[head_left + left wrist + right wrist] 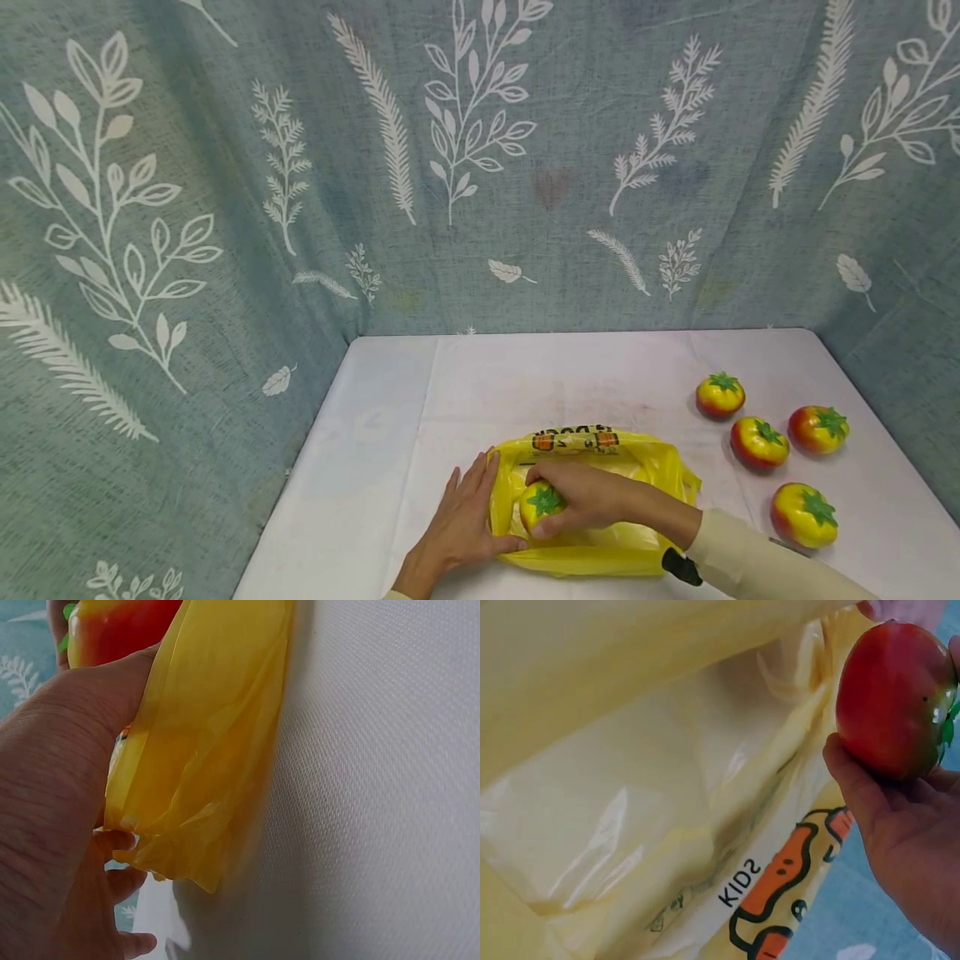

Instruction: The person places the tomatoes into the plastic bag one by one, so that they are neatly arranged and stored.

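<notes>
A yellow plastic bag with printed cartoon figures lies on the table, its mouth spread wide toward me. My right hand grips a red-and-yellow toy tomato with a green leafy top, above the bag's mouth near its left end. In the right wrist view, fingers and thumb lie around the tomato. At the bag's left edge, my left hand has its fingers spread and extended, touching the rim. The left wrist view shows its thumb passing behind the bag's near wall; the thumb tip is hidden.
Several more toy tomatoes stand on the right: one at the back, a pair in the middle and a nearer one. The white table is bordered by a leaf-patterned curtain behind and at both sides.
</notes>
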Action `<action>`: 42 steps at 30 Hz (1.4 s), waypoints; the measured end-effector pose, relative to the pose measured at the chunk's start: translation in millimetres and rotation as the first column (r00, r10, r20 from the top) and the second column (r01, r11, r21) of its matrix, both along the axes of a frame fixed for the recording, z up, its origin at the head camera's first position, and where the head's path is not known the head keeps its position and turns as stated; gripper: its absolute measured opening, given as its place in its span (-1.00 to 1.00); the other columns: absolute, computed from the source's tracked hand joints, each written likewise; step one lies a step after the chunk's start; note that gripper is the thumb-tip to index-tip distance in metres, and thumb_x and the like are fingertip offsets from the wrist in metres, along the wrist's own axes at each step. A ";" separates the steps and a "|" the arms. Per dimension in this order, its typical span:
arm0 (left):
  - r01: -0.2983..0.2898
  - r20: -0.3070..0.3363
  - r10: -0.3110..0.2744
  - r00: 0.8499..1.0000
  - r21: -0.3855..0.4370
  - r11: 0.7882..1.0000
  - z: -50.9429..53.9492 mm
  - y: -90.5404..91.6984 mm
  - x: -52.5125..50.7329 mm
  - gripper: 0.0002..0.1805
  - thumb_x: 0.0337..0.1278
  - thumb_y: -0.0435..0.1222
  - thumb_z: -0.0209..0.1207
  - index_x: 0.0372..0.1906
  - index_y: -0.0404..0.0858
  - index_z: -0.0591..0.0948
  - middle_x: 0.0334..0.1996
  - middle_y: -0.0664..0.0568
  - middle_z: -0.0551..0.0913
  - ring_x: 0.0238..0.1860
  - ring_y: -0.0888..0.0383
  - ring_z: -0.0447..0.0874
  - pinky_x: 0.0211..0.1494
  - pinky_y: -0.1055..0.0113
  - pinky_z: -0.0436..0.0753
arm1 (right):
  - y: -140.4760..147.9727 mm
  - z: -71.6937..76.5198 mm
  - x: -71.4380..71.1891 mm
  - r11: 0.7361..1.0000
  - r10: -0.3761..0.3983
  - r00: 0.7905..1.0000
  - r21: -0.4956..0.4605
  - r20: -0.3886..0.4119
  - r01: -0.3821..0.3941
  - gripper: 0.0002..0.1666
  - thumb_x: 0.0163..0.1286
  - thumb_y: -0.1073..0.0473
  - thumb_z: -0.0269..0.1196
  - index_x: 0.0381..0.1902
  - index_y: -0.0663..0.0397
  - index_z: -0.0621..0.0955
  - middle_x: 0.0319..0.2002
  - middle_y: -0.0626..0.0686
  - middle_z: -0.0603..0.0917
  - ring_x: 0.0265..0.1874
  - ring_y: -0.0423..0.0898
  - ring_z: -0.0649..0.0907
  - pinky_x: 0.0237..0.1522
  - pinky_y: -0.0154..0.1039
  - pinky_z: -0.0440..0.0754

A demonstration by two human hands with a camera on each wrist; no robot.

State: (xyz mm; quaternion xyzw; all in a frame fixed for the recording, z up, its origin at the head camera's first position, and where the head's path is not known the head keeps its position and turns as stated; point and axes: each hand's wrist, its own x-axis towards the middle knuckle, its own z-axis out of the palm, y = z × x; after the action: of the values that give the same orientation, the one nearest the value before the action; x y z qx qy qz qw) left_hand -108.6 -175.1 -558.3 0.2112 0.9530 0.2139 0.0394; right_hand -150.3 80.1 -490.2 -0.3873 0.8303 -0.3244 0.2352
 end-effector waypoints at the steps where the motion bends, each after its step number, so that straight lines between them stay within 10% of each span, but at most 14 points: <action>1: -0.003 0.012 0.003 1.000 -0.004 1.000 -0.1 -0.1 -0.2 0.41 -0.14 0.52 0.21 0.63 -0.27 -0.04 0.60 -0.18 0.04 0.58 -0.09 0.00 0.53 -0.27 -0.02 | -1.2 -1.0 -0.1 1.000 0.005 1.000 0.006 0.006 -0.005 -0.27 0.32 -0.27 0.37 0.26 0.02 0.47 -0.02 -0.19 0.58 -0.16 -0.33 0.55 -0.06 -0.35 0.61; 42: 0.022 0.051 -0.022 0.998 0.010 1.000 1.3 6.0 0.9 0.52 -0.29 0.57 0.24 0.65 -0.22 -0.11 0.61 -0.16 -0.03 0.59 -0.04 -0.03 0.56 -0.21 -0.02 | -14.9 -19.5 -6.4 0.989 0.114 0.993 0.101 -0.038 -0.110 -0.17 0.22 -0.21 0.46 0.37 -0.05 0.50 0.18 -0.15 0.57 0.09 -0.28 0.55 0.16 -0.26 0.57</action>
State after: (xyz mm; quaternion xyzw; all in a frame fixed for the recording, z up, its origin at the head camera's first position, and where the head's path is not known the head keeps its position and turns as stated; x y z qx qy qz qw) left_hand -107.7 -169.1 -557.0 0.2162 0.9482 0.2233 0.0649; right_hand -156.8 65.2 -509.7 -0.4283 0.8271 -0.2609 0.2538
